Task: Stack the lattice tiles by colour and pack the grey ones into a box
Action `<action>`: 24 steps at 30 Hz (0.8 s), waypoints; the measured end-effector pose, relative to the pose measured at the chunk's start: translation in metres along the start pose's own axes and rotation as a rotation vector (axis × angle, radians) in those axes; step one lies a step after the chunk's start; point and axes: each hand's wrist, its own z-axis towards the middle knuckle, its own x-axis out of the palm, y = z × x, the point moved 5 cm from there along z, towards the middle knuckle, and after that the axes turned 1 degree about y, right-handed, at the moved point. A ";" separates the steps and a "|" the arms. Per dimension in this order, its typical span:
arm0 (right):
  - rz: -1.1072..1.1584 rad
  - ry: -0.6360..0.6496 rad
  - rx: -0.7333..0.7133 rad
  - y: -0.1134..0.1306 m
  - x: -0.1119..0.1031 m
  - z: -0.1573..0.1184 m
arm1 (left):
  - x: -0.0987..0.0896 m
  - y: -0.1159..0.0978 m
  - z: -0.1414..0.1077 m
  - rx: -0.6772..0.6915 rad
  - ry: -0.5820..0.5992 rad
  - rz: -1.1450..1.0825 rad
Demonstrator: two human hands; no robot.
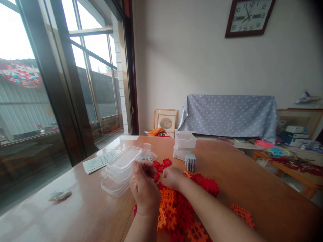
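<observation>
My left hand (144,186) is raised over the near middle of the table, its fingers curled in. A grey-blue notched piece (146,158) shows just above its fingers; whether it is held or lies behind them I cannot tell. My right hand (173,177) is closed and low over a pile of red and orange interlocking plastic pieces (168,196). Its fingertips are hidden, and so is anything in them. Red pieces (166,162) lie just beyond both hands. A stack of grey notched pieces (190,162) stands upright to the right.
Clear plastic containers (123,163) and a paper sheet (97,163) lie on the left. Two stacked translucent boxes (185,141) stand at the back. A small crumpled packet (60,195) rests at the near left, a lone orange piece (242,215) at the right.
</observation>
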 end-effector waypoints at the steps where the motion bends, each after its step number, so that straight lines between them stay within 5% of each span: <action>1: -0.005 0.015 0.005 0.002 0.002 0.003 | 0.000 0.000 0.000 -0.003 0.002 0.000; 10: 0.010 -0.083 0.071 -0.010 0.006 0.008 | 0.004 0.000 -0.004 -0.026 0.049 0.031; 24: 0.495 -0.510 0.070 -0.067 -0.046 -0.033 | 0.022 0.020 -0.020 -0.147 0.304 0.227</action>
